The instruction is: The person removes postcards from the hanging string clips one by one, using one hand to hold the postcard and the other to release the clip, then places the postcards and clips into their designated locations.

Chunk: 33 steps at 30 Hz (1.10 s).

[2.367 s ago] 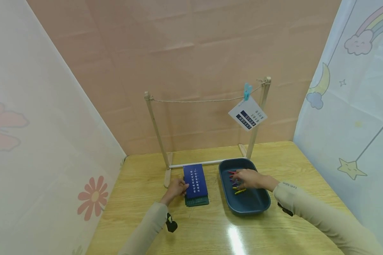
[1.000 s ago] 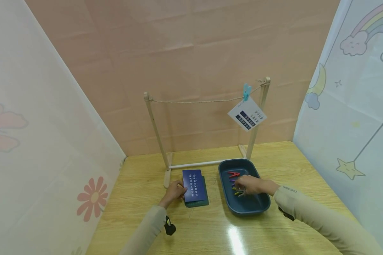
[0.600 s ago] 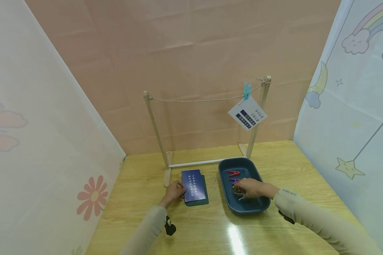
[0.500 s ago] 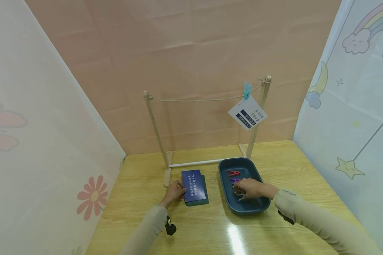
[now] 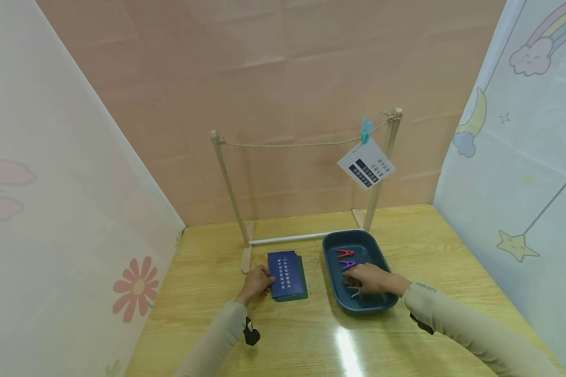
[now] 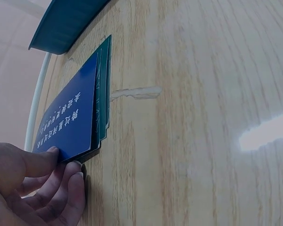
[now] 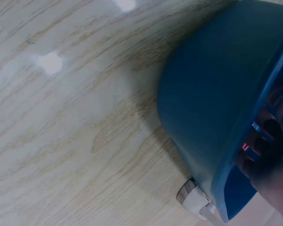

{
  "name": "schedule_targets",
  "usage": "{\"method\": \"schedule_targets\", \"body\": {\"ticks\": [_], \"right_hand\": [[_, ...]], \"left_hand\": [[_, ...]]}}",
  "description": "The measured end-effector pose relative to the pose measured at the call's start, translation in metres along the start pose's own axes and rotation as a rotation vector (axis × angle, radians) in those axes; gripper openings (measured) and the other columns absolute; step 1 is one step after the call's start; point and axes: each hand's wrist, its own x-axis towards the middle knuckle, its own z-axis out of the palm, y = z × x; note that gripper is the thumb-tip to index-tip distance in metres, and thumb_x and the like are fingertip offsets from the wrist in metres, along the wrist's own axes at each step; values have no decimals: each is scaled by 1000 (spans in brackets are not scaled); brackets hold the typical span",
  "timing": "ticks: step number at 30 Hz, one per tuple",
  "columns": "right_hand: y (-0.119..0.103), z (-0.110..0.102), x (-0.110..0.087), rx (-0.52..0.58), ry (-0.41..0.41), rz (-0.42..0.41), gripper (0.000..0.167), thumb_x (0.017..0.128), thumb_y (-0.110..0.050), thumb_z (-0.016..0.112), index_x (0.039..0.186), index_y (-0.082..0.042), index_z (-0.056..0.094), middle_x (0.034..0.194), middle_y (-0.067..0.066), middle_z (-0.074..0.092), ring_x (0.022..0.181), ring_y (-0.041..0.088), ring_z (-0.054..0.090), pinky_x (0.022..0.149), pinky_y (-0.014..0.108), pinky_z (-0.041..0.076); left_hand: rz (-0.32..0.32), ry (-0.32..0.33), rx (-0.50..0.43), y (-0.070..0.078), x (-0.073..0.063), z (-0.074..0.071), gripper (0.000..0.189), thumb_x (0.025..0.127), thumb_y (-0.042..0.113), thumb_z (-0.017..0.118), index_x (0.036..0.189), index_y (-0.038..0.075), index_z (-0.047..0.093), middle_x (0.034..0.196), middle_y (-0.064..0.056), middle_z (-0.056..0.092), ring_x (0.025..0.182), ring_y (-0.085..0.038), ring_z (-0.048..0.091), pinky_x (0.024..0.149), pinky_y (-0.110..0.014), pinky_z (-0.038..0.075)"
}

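Note:
In the head view my left hand (image 5: 258, 283) pinches the near-left edge of a dark blue card (image 5: 285, 275) with white writing. The left wrist view shows the thumb on top of the blue card (image 6: 73, 113) and fingers curled at its edge. Green cards (image 6: 103, 94) lie beneath it. My right hand (image 5: 369, 278) reaches down into a dark blue basin (image 5: 360, 308). Next to its fingers are a red clothespin (image 5: 345, 253), a purple clothespin (image 5: 346, 265) and a pale grey one partly covered by the hand. The right fingertips are hidden, so their hold is unclear.
Behind the basin stands a wooden frame (image 5: 229, 188) with a string (image 5: 287, 145) between its posts. A light blue clothespin (image 5: 366, 131) holds a white card (image 5: 366, 164) by one corner near the right post. Fabric walls enclose the wooden table (image 5: 306, 340).
The top blue card has slid slightly left and towards me with my left hand, baring more green at its right. My right hand shifted among the clothespins, uncovering the red and purple ones.

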Motion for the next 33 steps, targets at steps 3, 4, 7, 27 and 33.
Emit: {"method": "schedule_targets", "body": {"ticks": [3, 4, 7, 27, 33], "right_hand": [[-1, -1, -1, 7, -1, 13, 37, 68, -5, 88, 93, -13, 63, 78, -8, 57, 66, 2, 49, 55, 23, 44], [-1, -1, -1, 8, 0, 13, 37, 68, -6, 89, 93, -13, 63, 77, -8, 57, 66, 2, 49, 55, 23, 44], [-2, -1, -1, 12, 4, 10, 38, 67, -6, 89, 93, -12, 63, 77, -7, 58, 66, 2, 49, 55, 23, 44], [7, -14, -5, 79, 53, 19, 30, 77, -24, 86, 96, -12, 66, 87, -3, 59, 75, 9, 55, 62, 26, 49], [9, -19, -3, 24, 187, -27, 20, 85, -24, 81, 89, -13, 65, 82, -5, 55, 70, 5, 49, 59, 24, 45]], "left_hand": [[-3, -2, 1, 0, 1, 0, 18, 92, 1, 68, 102, -8, 56, 73, -13, 67, 58, -19, 63, 51, -29, 55], [-8, -3, -3, -1, 1, 0, 18, 92, 1, 68, 102, -8, 56, 73, -12, 66, 58, -19, 62, 51, -29, 55], [-16, -6, -8, -1, 3, 0, 19, 92, 2, 69, 103, -7, 56, 72, -11, 66, 59, -19, 63, 50, -28, 54], [-43, 1, 4, -4, 3, 4, 26, 91, 4, 70, 109, -7, 55, 69, -7, 63, 57, -16, 59, 50, -29, 54], [-40, 18, 35, -3, 5, 5, 25, 91, 5, 70, 109, -7, 55, 68, -6, 62, 58, -16, 59, 50, -28, 53]]}}
